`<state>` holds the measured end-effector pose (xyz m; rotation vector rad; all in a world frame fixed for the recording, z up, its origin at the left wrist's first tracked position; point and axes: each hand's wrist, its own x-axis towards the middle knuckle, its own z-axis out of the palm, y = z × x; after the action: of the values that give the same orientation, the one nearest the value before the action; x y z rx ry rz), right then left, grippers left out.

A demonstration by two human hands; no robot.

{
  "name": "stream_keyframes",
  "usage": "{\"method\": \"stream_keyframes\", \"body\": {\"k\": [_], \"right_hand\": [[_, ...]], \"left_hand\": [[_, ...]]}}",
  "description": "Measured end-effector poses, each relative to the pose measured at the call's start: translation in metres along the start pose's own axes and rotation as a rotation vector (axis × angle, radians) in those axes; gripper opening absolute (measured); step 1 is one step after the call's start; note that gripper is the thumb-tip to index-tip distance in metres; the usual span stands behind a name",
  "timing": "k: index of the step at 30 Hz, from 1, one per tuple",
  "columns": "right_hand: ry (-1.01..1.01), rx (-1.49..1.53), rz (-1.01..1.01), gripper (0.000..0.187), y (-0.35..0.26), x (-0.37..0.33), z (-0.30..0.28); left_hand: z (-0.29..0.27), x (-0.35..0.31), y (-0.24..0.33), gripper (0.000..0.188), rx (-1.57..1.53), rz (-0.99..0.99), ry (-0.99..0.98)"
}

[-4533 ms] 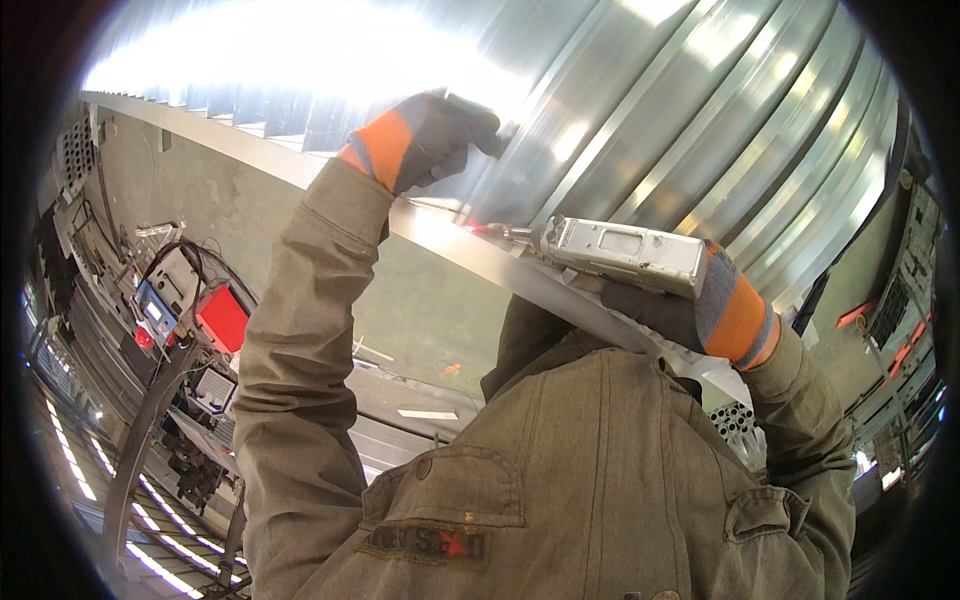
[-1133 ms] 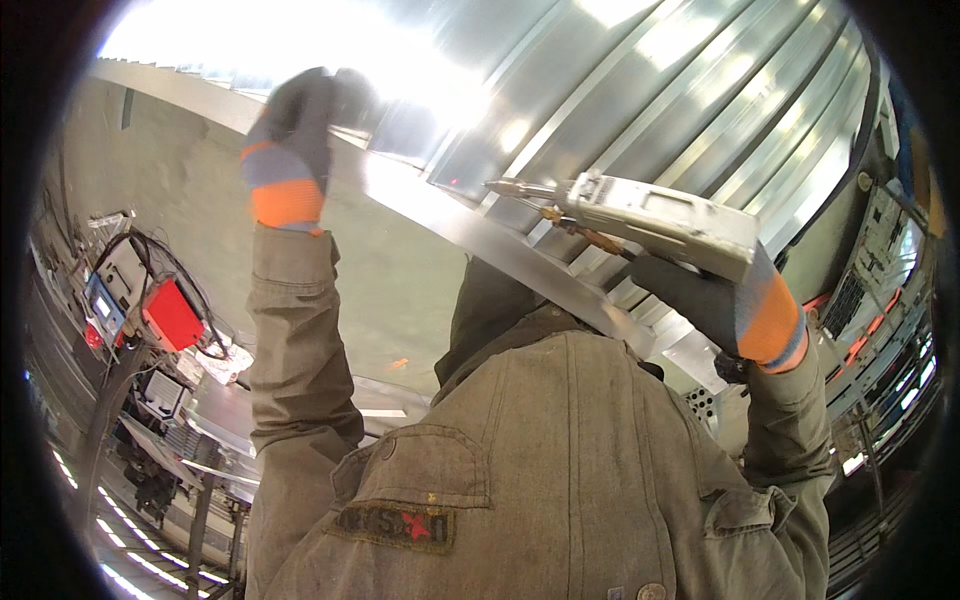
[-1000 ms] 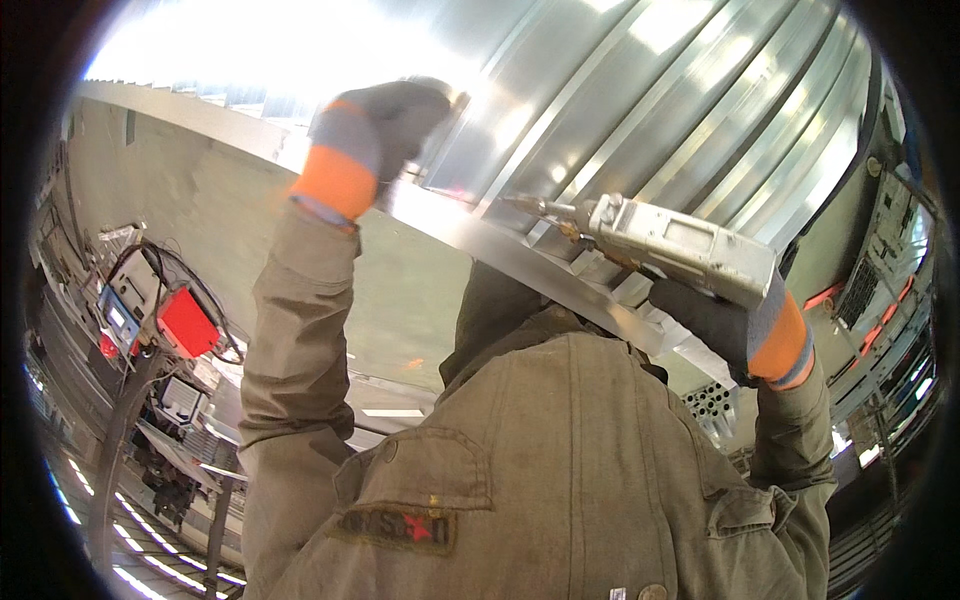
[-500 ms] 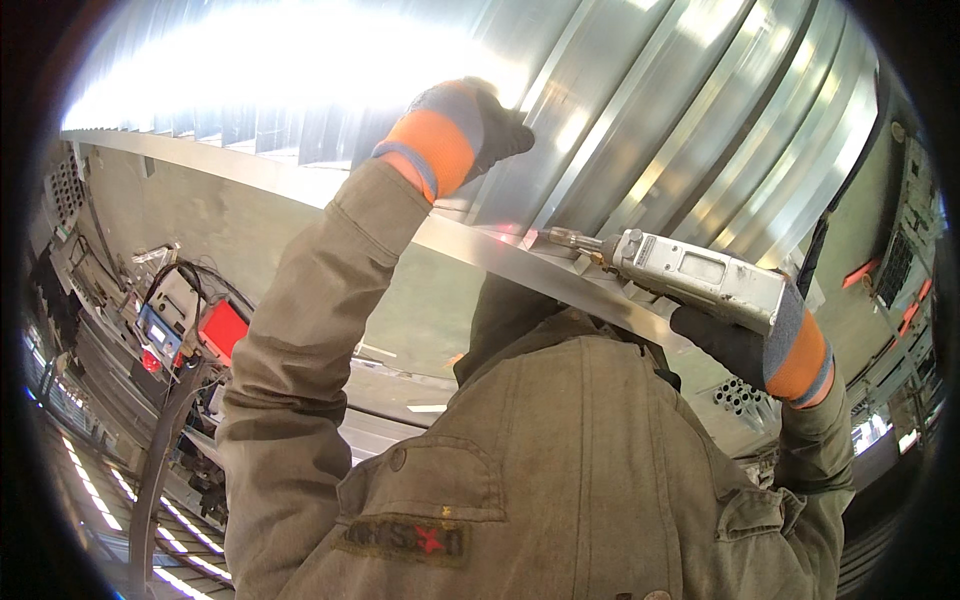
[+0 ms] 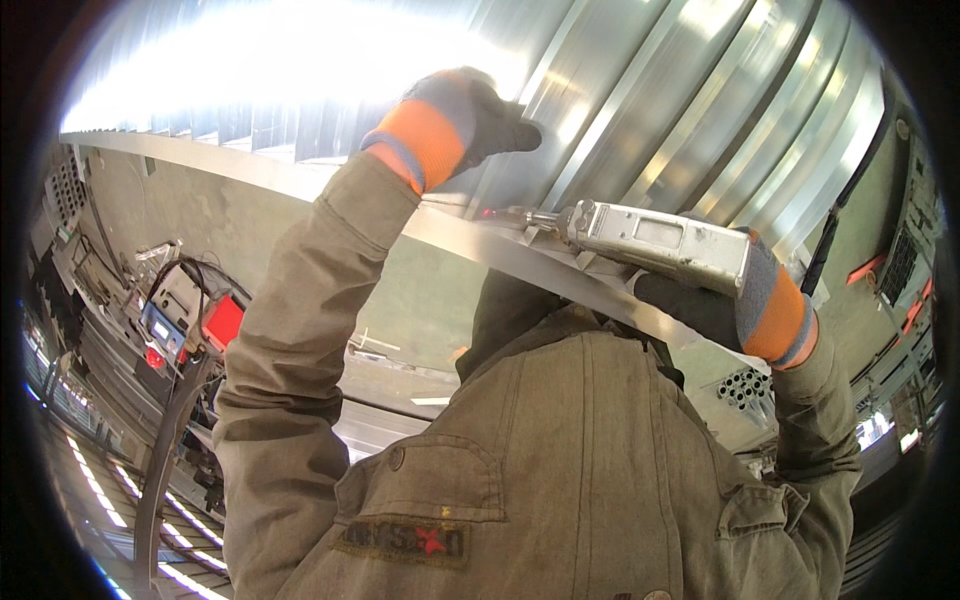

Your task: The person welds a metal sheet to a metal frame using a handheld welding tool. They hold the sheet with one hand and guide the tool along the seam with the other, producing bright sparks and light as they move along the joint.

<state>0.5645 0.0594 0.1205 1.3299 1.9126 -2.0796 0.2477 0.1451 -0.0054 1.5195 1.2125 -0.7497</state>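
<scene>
My right hand (image 5: 745,300), in a grey, orange and black glove, is closed around a handheld laser welding gun (image 5: 655,240) with a pale boxy body. Its metal nozzle points left, and a small red light spot (image 5: 487,212) shows just beyond the tip. The nozzle lies close to a flat metal strip (image 5: 540,270) along the near edge of ribbed shiny metal panels (image 5: 640,110). My left hand (image 5: 455,125), gloved alike, rests against the panels left of the nozzle. Its fingers are curled, with the thumb toward the right; anything inside them is hidden.
Strong glare covers the panels' upper left. At the left stand a machine with a blue panel (image 5: 160,328) and a red box (image 5: 222,322) among cables. Below right lies a bundle of metal tubes (image 5: 745,388). A dark cable (image 5: 830,235) hangs by the panels' right edge.
My right hand and the welding gun have moved left and slightly up, and the red spot has shifted left with them. My left hand has risen slightly, its thumb a little farther right.
</scene>
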Motion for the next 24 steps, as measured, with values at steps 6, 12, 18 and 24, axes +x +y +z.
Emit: {"method": "stream_keyframes", "body": {"k": [6, 12, 18, 24], "right_hand": [[0.06, 0.193, 0.031, 0.039, 0.001, -0.01, 0.0], [-0.001, 0.211, 0.153, 0.043, -0.004, -0.016, -0.006], [-0.009, 0.124, 0.222, 0.041, -0.001, -0.026, -0.004], [0.041, 0.107, 0.178, 0.039, 0.003, -0.035, 0.0]], "left_hand": [[-0.01, -0.008, 0.022, 0.033, 0.171, 0.047, 0.083], [0.001, -0.021, 0.035, 0.049, -0.053, -0.099, 0.306], [0.015, -0.016, 0.053, 0.046, -0.433, 0.019, 0.122], [0.01, 0.014, 0.07, 0.047, -0.2, -0.073, 0.015]]}}
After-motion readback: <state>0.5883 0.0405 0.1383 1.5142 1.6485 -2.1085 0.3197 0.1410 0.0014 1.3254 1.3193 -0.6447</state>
